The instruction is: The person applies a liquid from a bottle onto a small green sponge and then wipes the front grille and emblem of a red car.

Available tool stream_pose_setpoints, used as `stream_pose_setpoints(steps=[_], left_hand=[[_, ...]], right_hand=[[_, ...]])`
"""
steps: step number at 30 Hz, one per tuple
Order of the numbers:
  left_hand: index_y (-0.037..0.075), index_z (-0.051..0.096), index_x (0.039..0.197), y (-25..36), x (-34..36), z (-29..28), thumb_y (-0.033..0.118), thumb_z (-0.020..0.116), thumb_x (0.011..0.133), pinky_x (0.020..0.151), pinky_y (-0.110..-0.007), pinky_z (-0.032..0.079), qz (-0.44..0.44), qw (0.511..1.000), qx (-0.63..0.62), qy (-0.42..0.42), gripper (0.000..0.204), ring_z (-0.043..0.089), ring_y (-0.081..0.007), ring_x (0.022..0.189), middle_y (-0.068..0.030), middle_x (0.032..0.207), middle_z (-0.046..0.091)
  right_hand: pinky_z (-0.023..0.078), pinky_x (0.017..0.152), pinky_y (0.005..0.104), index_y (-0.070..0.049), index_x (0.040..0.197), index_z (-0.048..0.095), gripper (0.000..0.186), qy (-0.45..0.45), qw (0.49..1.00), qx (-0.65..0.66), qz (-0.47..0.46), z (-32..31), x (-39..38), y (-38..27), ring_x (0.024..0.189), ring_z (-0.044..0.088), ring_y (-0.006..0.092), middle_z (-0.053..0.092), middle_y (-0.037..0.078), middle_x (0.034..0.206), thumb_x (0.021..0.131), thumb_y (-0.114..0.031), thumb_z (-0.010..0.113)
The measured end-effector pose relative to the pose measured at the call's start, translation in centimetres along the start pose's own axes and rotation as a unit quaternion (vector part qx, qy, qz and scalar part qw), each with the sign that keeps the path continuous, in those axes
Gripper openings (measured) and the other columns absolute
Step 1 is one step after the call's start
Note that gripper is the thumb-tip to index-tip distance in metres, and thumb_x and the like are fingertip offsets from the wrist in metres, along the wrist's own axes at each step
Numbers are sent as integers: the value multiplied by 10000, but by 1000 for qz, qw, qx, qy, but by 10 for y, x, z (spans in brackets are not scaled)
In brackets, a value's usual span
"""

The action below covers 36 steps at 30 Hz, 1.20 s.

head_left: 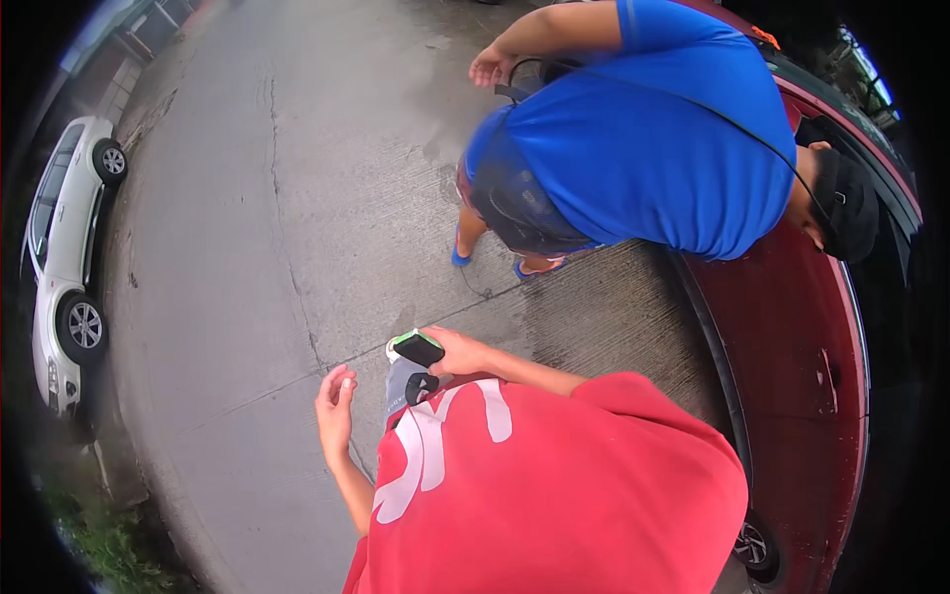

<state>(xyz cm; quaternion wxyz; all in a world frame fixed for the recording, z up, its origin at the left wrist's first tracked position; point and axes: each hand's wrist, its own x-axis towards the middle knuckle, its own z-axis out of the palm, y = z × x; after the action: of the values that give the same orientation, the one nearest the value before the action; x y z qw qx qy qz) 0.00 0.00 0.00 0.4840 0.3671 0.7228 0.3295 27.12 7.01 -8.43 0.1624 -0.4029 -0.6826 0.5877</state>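
Note:
My right hand (447, 351) grips a small black-and-green rectangular object (419, 348), low in the middle of the view in front of my red shirt. My left hand (336, 399) is a little to the left of it, fingers loosely bent and apart, holding nothing. A dark strap or clip (419, 389) hangs at my front just under the object. Below my hands, grey clothing (401, 381) shows, partly hidden by the shirt.
A co-worker in a blue shirt (643, 129) bends toward a dark red car (792, 366) on the right. A white car (69, 238) stands at the left, with greenery (119, 540) behind it at lower left. The ground is cracked concrete (228, 247).

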Motion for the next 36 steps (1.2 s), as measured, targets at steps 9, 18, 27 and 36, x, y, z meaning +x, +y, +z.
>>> stream_pose_setpoints(steps=[9, 18, 27, 36], left_hand=[[28, 589, 1256, 168, 271, -110, 178, 585, 977, 934, -319, 477, 141, 980, 65, -121, 317, 619, -166, 1028, -100, 1112, 686], [66, 587, 1275, 246, 592, -116, 235, 574, 988, 859, -293, 479, 151, 975, 96, -130, 333, 632, -166, 987, -87, 1138, 683], [131, 518, 1335, 19, 795, -139, 422, 529, 972, 801, -499, 481, -443, 893, 82, 21, 465, 645, -274, 946, -98, 1178, 649], [106, 580, 1251, 180, 1141, -30, 348, 594, 920, 590, -453, 468, -394, 883, 241, -82, 410, 612, -222, 683, -82, 948, 677]], right_hand=[[477, 896, 355, -34, 1300, 531, 666, 109, 983, 124, 80, -53, 201, -90, 1019, 615, 250, 634, 130, 1100, 680, -148, 745], [494, 724, 326, -41, 1225, 553, 586, 216, 944, 230, 90, -199, 455, -51, 818, 609, 169, 629, 52, 912, 684, -146, 753], [481, 883, 382, -7, 1229, 534, 599, 435, 897, 31, -74, -443, 710, -43, 999, 607, 256, 612, 138, 1072, 696, -162, 757], [520, 807, 329, -31, 1217, 575, 613, 524, 790, 260, 185, -616, 786, 97, 881, 637, 190, 659, 87, 978, 655, -180, 771]])
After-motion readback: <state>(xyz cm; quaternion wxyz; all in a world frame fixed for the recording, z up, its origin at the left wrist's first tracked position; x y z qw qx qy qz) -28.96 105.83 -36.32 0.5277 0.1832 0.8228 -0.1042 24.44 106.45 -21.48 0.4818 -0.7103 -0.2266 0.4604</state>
